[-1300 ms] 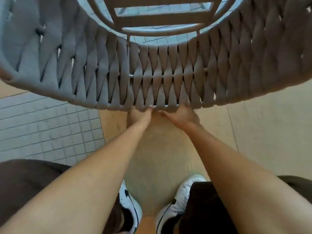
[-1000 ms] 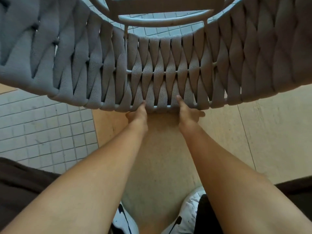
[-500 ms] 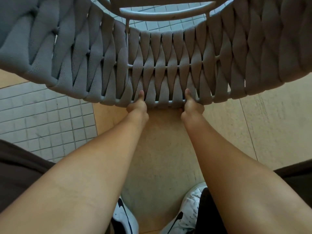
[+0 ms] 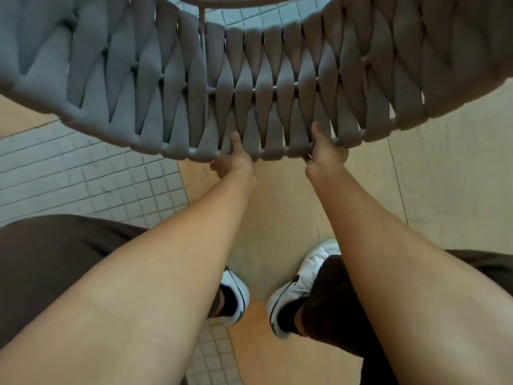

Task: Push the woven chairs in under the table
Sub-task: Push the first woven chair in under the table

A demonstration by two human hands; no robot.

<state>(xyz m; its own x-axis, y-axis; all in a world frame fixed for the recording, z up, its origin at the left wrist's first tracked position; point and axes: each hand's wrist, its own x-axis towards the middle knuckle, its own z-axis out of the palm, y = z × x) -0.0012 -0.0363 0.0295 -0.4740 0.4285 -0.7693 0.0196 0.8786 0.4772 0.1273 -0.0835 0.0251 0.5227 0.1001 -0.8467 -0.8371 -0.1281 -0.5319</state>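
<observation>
A grey woven chair (image 4: 266,87) fills the top of the view, its curved strap backrest facing me. My left hand (image 4: 234,159) grips the top rim of the backrest just left of centre, thumb lying over the straps. About a hand's width to the right, my right hand (image 4: 323,151) holds the same rim in the same way. The fingers of both hands are hidden behind the rim. The chair's seat frame (image 4: 249,0) shows only as a pale curved bar at the top edge. No table is visible.
Below the chair lies a beige floor (image 4: 433,173), with small grey tiles (image 4: 83,173) to the left. My two white shoes (image 4: 299,284) stand close behind the chair, with dark trouser legs on either side.
My hands slid apart along the backrest rim, from nearly touching at the centre to a spaced two-handed grip. I have stepped forward, and the chair has shifted slightly.
</observation>
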